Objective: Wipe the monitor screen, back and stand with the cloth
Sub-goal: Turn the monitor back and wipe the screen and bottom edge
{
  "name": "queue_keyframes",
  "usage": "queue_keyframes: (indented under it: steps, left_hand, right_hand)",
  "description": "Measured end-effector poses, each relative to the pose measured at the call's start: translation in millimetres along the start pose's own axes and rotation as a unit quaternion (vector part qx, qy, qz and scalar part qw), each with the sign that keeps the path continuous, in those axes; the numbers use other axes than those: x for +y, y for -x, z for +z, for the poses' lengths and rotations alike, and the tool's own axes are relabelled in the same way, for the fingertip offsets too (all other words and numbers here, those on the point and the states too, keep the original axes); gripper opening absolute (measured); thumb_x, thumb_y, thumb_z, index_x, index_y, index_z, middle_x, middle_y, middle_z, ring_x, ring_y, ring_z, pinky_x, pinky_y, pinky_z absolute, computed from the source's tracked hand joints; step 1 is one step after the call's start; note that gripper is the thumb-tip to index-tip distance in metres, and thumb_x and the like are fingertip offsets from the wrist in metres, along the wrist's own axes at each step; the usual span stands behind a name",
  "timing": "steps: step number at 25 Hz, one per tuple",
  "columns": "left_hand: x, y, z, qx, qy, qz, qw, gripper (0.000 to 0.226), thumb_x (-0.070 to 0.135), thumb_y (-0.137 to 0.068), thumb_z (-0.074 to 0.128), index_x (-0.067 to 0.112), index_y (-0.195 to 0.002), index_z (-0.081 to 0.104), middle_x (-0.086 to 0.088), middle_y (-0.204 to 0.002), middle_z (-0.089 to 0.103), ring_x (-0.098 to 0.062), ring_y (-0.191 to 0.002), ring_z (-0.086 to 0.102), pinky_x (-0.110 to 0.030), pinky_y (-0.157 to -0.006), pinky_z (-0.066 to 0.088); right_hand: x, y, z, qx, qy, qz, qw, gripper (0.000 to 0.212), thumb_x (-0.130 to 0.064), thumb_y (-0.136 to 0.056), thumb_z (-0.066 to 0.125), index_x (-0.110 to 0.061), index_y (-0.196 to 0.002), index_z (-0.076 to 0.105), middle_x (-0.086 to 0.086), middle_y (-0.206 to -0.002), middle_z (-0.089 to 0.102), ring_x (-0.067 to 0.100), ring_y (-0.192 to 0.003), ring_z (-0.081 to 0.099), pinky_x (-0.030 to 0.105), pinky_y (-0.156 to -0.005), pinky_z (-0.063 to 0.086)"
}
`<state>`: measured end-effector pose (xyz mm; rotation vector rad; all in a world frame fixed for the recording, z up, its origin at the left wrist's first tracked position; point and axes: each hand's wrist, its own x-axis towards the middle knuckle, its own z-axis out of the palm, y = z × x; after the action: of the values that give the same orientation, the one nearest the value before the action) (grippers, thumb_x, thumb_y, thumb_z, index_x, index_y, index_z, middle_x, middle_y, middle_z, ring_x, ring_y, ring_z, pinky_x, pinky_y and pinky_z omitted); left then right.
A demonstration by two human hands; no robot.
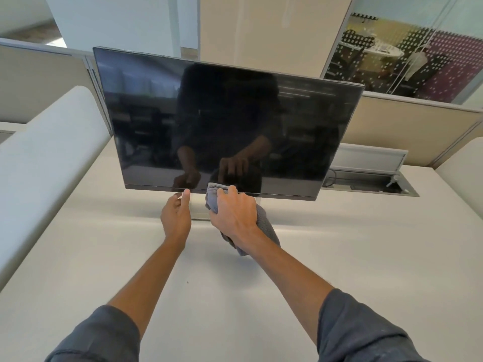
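A black monitor (224,121) with a dark glossy screen stands on the white desk, tilted so its right side sits lower. Its silver stand (199,210) shows between my two hands, mostly hidden. My right hand (234,211) is shut on a grey cloth (264,226), pressing it against the screen's bottom edge near the middle. My left hand (175,216) holds the monitor's bottom edge just left of the cloth, thumb on the front bezel, fingers behind.
The white desk (235,283) spreads beneath my arms. A rounded white divider (44,163) runs along the left. An open cable tray (371,184) with cords sits behind the monitor at right. Beige partition panels (407,131) and a glass wall stand beyond.
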<state>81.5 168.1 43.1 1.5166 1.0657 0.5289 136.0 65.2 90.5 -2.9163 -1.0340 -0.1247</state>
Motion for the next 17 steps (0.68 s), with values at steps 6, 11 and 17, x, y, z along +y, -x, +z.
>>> queue_keyframes:
  steps: [6, 11, 17]
  left_hand:
    - [14, 1, 28, -0.034, 0.139, -0.056, 0.988, 0.045, 0.035, -0.097, 0.053, 0.010, -0.134, 0.048, -0.006, -0.121, 0.064, -0.020, -0.103, 0.066, -0.042, -0.098, 0.050]
    - [13, 4, 34, -0.075, 0.204, -0.070, 0.974, 0.043, 0.026, -0.099, 0.050, 0.016, -0.140, 0.042, -0.008, -0.131, 0.059, -0.021, -0.104, 0.066, -0.041, -0.098, 0.050]
    - [25, 31, 57, -0.163, 0.189, -0.092, 0.964, 0.046, 0.033, -0.104, 0.032, 0.018, -0.147, 0.028, -0.004, -0.152, 0.035, -0.030, -0.133, 0.044, -0.046, -0.113, 0.033]
  right_hand:
    - [56, 8, -5, -0.013, -0.028, 0.039, 0.999, 0.052, -0.056, -0.092, 0.049, -0.022, -0.131, 0.050, 0.004, -0.123, 0.056, 0.023, -0.100, 0.058, 0.030, -0.084, 0.047]
    - [86, 26, 0, -0.012, -0.070, -0.005, 0.997, 0.062, -0.055, -0.093, 0.048, -0.028, -0.146, 0.032, 0.001, -0.141, 0.047, 0.023, -0.116, 0.054, 0.034, -0.098, 0.045]
    - [81, 24, 11, -0.064, -0.013, -0.043, 0.997, 0.073, -0.051, -0.094, 0.049, -0.030, -0.153, 0.011, 0.008, -0.149, 0.040, 0.030, -0.122, 0.053, 0.040, -0.100, 0.046]
